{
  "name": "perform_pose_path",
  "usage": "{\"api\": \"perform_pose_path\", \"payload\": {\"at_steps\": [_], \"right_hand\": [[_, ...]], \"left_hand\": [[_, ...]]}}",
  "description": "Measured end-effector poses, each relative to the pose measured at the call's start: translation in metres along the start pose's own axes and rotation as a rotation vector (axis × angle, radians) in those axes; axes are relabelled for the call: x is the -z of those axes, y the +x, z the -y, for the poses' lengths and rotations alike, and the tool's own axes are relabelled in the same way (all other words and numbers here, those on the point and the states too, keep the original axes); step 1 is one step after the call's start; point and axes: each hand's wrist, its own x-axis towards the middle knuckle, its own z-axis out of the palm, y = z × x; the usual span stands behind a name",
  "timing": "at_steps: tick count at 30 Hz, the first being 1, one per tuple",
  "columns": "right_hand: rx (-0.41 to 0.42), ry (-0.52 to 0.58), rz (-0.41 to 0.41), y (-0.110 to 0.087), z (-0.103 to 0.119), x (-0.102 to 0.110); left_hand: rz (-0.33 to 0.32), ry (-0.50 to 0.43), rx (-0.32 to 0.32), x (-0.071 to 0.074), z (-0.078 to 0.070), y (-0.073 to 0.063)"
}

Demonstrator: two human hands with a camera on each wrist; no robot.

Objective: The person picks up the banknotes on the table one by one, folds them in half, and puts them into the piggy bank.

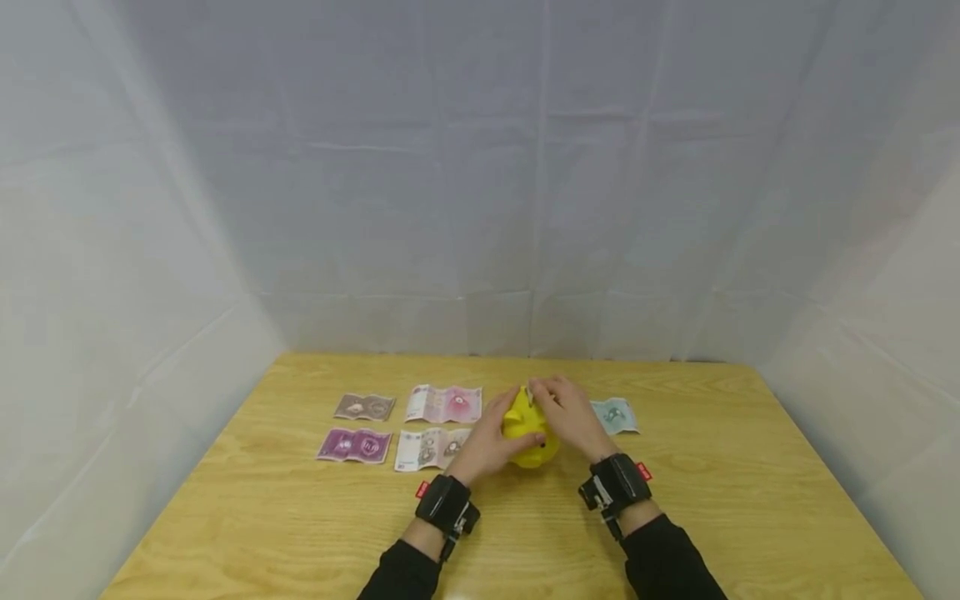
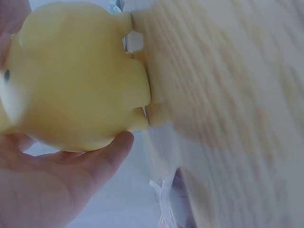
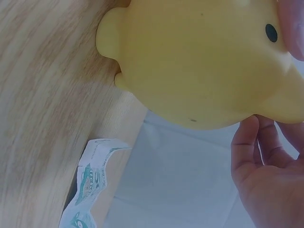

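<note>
A yellow piggy bank [image 1: 531, 454] stands on the wooden table, its rounded body and stubby legs filling much of both wrist views. My left hand [image 1: 486, 442] grips it from the left, with the thumb across the front by the dark eye and the fingers along the far side. At its top, my right hand [image 1: 572, 417] has bent fingers around a small pale strip [image 1: 530, 395], mostly hidden by the fingertips; I cannot tell what it is. In the right wrist view, fingertips [image 3: 248, 130] of the right hand meet the bank's upper edge.
Left of the bank lie creased play banknotes: a brown one [image 1: 364, 407], a pink one [image 1: 461, 403], a purple one [image 1: 354, 446] and a pale one [image 1: 420, 450], partly behind the left hand. A green banknote [image 1: 617, 415] lies right of the right hand. White sheeting [image 1: 480, 208] encloses the table.
</note>
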Motion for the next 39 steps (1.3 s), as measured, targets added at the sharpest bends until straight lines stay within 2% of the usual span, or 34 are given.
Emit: {"api": "perform_pose_path", "payload": {"at_steps": [10, 24, 35, 39], "right_hand": [[-0.004, -0.025, -0.022, -0.0009, 0.0022, -0.0033], [-0.025, -0.013, -0.019, -0.001, 0.0012, -0.0063], [-0.012, -0.013, -0.029, -0.0021, 0.0017, -0.007], [-0.015, -0.006, -0.031, -0.0023, 0.0016, -0.0073]], "left_hand": [[-0.009, -0.008, -0.034, -0.0005, 0.001, -0.0011], [0.0, -0.004, -0.005, 0.0, 0.0022, -0.0004], [0.0, -0.012, -0.028, 0.002, -0.0003, -0.0018], [0.011, -0.012, -0.008, 0.0019, 0.0003, -0.0018]]}}
